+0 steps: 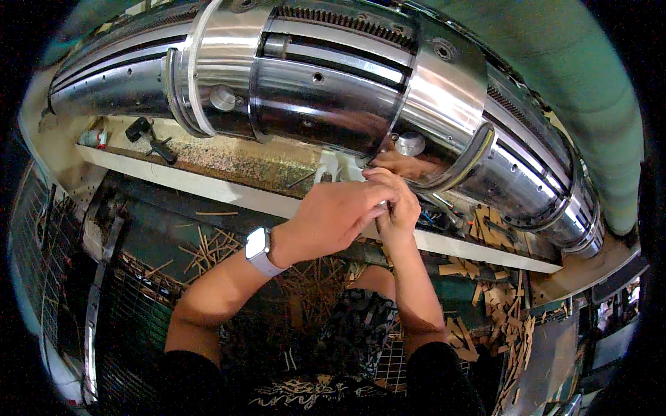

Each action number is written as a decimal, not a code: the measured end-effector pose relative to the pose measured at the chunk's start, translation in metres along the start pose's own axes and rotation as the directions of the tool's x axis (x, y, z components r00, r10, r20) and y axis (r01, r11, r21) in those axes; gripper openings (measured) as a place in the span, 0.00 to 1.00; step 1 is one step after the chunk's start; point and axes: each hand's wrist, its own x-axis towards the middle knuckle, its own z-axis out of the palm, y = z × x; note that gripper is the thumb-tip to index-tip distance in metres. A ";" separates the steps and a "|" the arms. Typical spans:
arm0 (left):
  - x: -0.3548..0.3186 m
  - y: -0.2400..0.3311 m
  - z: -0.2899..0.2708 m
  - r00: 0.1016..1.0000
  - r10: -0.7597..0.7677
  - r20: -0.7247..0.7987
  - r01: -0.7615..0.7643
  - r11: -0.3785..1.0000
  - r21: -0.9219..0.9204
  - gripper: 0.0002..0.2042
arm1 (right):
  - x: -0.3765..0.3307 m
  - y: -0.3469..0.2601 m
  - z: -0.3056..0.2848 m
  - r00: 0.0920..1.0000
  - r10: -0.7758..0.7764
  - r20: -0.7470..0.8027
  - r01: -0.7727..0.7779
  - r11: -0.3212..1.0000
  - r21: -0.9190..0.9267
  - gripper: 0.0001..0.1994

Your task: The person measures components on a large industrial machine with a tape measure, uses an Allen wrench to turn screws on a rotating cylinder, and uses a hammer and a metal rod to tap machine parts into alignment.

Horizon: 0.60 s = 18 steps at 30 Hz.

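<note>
My left hand [331,216] and my right hand [397,208] meet in front of the lower side of a large, shiny steel roller [319,100]. The fingers of both are curled and pressed together. A small pale bit shows between them, but its kind is hidden. Just beyond my fingers is a crumpled white piece [334,166], perhaps paper or cloth, on the dirty ledge [257,161]. A smartwatch [258,244] with a light strap sits on my left wrist. Close to my right hand, a round steel knob [409,144] projects from a polished ring on the roller.
Left on the ledge lie a black clamp-like tool [151,139] and a small can [94,137]. Tools [444,215] and cardboard scraps [489,225] are at its right. A pale rail [201,184] runs along the front; cardboard strips [510,312] litter the floor. Above hangs a green cover [576,83].
</note>
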 end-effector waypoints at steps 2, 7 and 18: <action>0.003 -0.006 0.000 1.000 0.009 -0.020 -0.012 0.991 -0.131 0.09 | -0.002 0.000 -0.002 1.000 -0.003 -0.020 0.003 1.000 -0.007 0.11; 0.018 -0.006 -0.003 0.952 -0.260 0.160 0.303 0.743 -0.596 0.07 | -0.008 -0.006 -0.004 0.998 0.042 -0.056 -0.046 0.996 -0.071 0.09; 0.010 0.001 0.017 0.991 -0.107 -0.080 0.076 0.945 -0.318 0.11 | -0.013 0.007 -0.013 0.989 0.131 0.061 -0.130 0.991 -0.023 0.08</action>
